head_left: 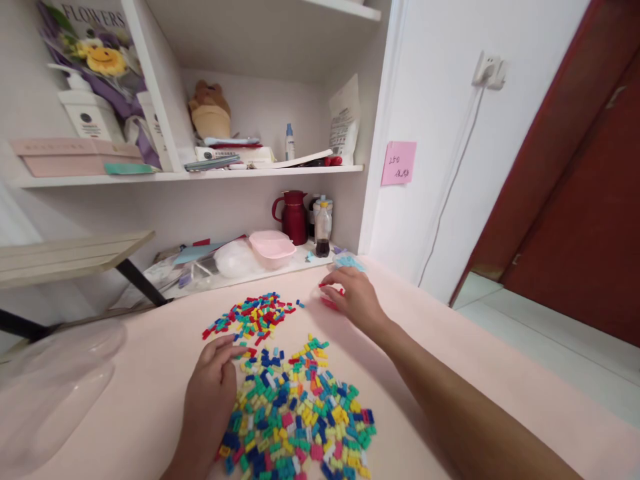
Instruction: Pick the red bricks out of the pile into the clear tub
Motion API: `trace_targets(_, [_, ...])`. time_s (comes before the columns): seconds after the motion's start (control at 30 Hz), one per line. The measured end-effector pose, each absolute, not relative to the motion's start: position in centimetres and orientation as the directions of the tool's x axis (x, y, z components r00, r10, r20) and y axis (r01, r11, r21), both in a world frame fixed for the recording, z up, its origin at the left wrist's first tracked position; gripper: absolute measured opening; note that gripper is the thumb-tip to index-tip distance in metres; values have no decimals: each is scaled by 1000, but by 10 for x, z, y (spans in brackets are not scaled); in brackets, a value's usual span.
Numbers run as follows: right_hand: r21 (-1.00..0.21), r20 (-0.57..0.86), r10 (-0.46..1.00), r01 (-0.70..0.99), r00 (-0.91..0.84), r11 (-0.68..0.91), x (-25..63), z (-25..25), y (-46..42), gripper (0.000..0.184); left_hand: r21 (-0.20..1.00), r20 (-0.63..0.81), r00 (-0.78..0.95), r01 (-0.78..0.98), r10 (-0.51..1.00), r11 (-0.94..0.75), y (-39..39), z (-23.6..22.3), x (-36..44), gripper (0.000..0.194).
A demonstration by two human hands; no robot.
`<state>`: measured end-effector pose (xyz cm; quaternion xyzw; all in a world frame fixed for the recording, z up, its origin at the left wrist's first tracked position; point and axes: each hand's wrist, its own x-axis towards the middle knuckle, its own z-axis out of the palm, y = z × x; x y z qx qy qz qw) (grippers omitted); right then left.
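Now at the right hand, the fingers are curved and the thumb is set apart from them by a narrow gap, right over the red pieces; whether one is pinched there cannot be told. Over to the left hand: the fingers are loosely bent, the fingertips are brought to the near edge of the smaller brick pile, just beside a red brick, and whether anything is gripped cannot be told either.

Outward now, and the larger brick pile is spread between the two arms, its left edge partly hidden by the left wrist. The red pieces are partly blocked by the right hand, and just beyond it pale blue pieces are seen. The pink tabletop is shared at far left with clear plastic containers. Behind, a dark-bottomed bottle, a red jug and a pink bowl are lined up beneath the shelf.

And the directions: the smaller pile is stretched from near left to far right, the larger is narrowed at its far end and widened towards the near side, while single bricks are pointed every which way
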<state>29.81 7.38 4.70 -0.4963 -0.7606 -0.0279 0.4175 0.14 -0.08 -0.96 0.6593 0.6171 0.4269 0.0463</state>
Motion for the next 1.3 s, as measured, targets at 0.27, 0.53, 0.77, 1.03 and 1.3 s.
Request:
trace_targets(0.27, [-380,642,762,827,-87,414,301,34,71,28,666,478,-206,719,854,-199,-2,-9,-2,34])
trace_targets(0.53, [-557,414,664,404,-623,725,256,27,50,14,715,460,-228,668,858,-205,-4,-8,1,33])
trace_targets(0.77, [-505,331,608,409,-722,760,252,11,54,11,744,487,-264,625,832,-237,-8,-5,6,32])
trace_targets(1.03, [-388,335,715,602,-613,698,243,4,49,10,801,439,-331,566,835,-196,-11,-3,6,30])
trace_targets(1.3, [-588,373,811,561,-451,582,250,-7,66,20,889,308,-442,450,842,-89,-11,-2,4,26])
